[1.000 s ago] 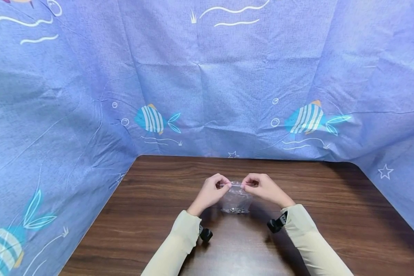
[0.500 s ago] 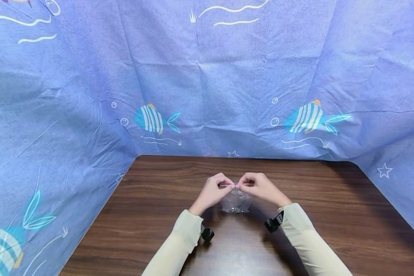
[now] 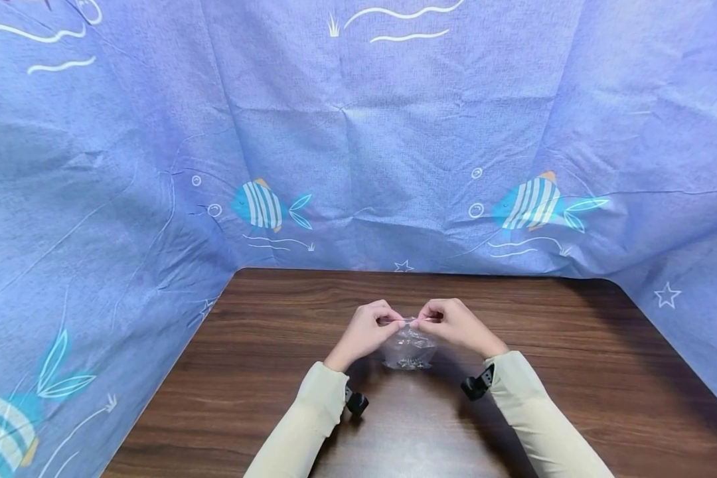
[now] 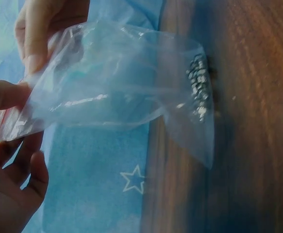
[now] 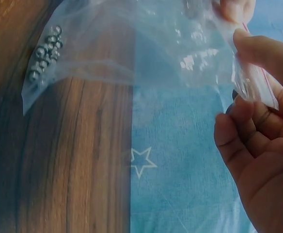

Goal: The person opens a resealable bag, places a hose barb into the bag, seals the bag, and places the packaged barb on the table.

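Note:
A clear zip bag [image 3: 407, 346] hangs upright between both hands near the middle of the table, its bottom close over the wood. Small shiny metal balls [image 5: 45, 54] lie gathered along its bottom seam. My left hand [image 3: 364, 334] pinches the bag's top edge between thumb and fingers, left of centre. On the right of the same edge, my right hand [image 3: 459, 330] pinches it likewise, the thumbs a short way apart. A red line runs along the zip strip [image 4: 8, 124], seen in the left wrist view.
The brown wood-grain table [image 3: 275, 299] spreads around the hands. A blue fish-print cloth [image 3: 394, 166] hangs behind and at the sides. A black wrist camera [image 3: 356, 402] sits below the left hand, another camera [image 3: 477, 385] below the right.
The hands drew together along the bag's top edge until the thumbs nearly met, then moved slightly apart again. The bag stays in about the same place.

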Available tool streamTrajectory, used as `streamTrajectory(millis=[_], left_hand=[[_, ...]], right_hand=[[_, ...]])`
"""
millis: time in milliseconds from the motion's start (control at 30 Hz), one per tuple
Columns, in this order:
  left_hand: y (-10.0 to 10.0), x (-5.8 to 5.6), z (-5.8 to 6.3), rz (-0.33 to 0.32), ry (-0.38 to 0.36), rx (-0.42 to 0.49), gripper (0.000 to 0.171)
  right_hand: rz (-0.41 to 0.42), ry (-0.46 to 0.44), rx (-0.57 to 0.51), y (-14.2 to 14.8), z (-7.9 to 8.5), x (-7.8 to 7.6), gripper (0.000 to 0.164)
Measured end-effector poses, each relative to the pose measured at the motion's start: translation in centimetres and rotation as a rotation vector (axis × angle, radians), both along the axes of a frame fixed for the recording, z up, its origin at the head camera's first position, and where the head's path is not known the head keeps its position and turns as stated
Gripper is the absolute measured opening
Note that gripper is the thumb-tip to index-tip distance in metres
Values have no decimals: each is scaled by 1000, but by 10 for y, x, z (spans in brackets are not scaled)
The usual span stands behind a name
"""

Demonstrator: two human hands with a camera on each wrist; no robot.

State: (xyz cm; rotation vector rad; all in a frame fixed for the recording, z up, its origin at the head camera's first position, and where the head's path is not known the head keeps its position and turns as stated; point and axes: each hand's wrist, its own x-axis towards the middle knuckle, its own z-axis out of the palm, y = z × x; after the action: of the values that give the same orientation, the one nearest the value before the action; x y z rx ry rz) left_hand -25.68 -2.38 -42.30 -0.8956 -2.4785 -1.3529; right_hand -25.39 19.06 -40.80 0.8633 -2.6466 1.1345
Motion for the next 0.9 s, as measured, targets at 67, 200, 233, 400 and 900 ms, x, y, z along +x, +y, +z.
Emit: streamTrajectory(millis=[67,200,233,400,900], left_hand=[[-1,0,3,-8,-10,-26,8],[-5,-1,7,-17,-22,-82,11],[-6,-1,9,-21,-25,-93,12],[-11,3,16,-47,-43,-124,14],[-22,25,42,-94,-217,-174,11]], right_hand=[[-2,-6,15,3,2,0,10],[57,36,39,11,5,-2,6],[75,54,44,12,6,-2,5],[178,145,76,21,11,-3,5],[339,155,157,32,37,26,15]])
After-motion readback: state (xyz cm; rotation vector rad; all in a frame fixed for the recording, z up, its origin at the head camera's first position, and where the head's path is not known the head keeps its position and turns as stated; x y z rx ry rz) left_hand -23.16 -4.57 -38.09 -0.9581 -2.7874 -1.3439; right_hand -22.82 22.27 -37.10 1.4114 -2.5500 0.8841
